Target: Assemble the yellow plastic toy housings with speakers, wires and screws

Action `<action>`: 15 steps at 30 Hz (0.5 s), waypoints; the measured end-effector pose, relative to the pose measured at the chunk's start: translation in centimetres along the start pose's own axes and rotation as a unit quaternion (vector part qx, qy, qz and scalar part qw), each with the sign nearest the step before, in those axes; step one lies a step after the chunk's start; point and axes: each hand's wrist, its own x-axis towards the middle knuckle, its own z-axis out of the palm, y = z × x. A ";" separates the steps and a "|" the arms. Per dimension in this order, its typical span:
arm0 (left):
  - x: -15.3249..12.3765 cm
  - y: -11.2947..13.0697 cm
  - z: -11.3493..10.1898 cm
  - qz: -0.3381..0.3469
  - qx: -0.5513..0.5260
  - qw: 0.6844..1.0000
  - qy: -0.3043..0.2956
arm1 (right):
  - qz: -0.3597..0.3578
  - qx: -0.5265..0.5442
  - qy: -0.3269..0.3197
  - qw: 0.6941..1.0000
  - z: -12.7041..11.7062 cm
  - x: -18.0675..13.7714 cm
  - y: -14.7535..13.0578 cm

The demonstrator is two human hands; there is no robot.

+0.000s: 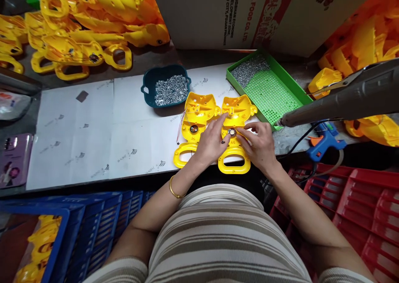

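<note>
Two yellow plastic toy shell halves lie hollow side up, side by side, each with a loop handle at the near end. The left shell (199,108) has a round dark metal part (193,129) and thin wires (181,127) at its left edge. My left hand (212,142) holds the right shell (238,108) from its left side, index finger stretched along it and thumb near a small round speaker (231,132). The thumb and finger of my right hand (260,143) are closed at the speaker's right rim. Some fingers of both hands are hidden.
A dark green basin (149,98) and a green tray (299,92) hold small screws. A grey electric screwdriver (327,102) juts in from the right above a blue glue gun (326,143). Yellow shells (71,52), a carton (199,17), a phone (15,160), and blue (93,225) and red (352,200) crates surround the board.
</note>
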 end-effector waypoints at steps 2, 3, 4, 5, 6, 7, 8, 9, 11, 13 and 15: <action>0.0 0.0 0.0 0.007 -0.002 1.000 0.004 | 0.014 -0.016 0.011 1.000 -0.1 -0.1 0.0; 0.0 0.0 0.0 0.011 -0.003 1.000 0.006 | 0.017 -0.024 0.007 1.000 -0.1 0.0 0.0; 0.1 0.0 0.0 0.012 -0.004 1.000 0.006 | 0.017 -0.033 0.002 0.999 -0.1 0.1 0.0; 0.1 0.0 0.0 0.012 -0.004 1.000 0.005 | 0.017 -0.042 -0.003 0.999 -0.1 0.2 0.0; 0.1 0.1 -0.1 0.010 -0.004 1.000 0.003 | 0.016 -0.049 -0.006 0.999 -0.1 0.3 0.0; 0.2 0.2 -0.1 0.007 -0.004 1.000 0.000 | 0.012 -0.056 -0.007 0.998 -0.1 0.4 0.0; 0.2 0.2 -0.1 0.003 -0.003 1.000 -0.004 | 0.008 -0.061 -0.007 0.998 -0.1 0.5 0.0; 0.2 0.3 -0.2 -0.001 -0.002 1.000 -0.008 | 0.003 -0.064 -0.008 0.998 -0.1 0.5 0.0; 0.3 0.5 -0.2 -0.011 0.004 1.000 -0.015 | -0.001 -0.070 -0.013 0.997 -0.2 0.7 -0.1; 0.4 0.5 -0.2 -0.020 0.014 0.999 -0.021 | -0.003 -0.076 -0.030 0.997 -0.2 0.9 -0.4; 0.5 0.5 -0.1 -0.022 0.018 0.999 -0.024 | -0.006 -0.078 -0.054 0.995 -0.3 1.2 -0.6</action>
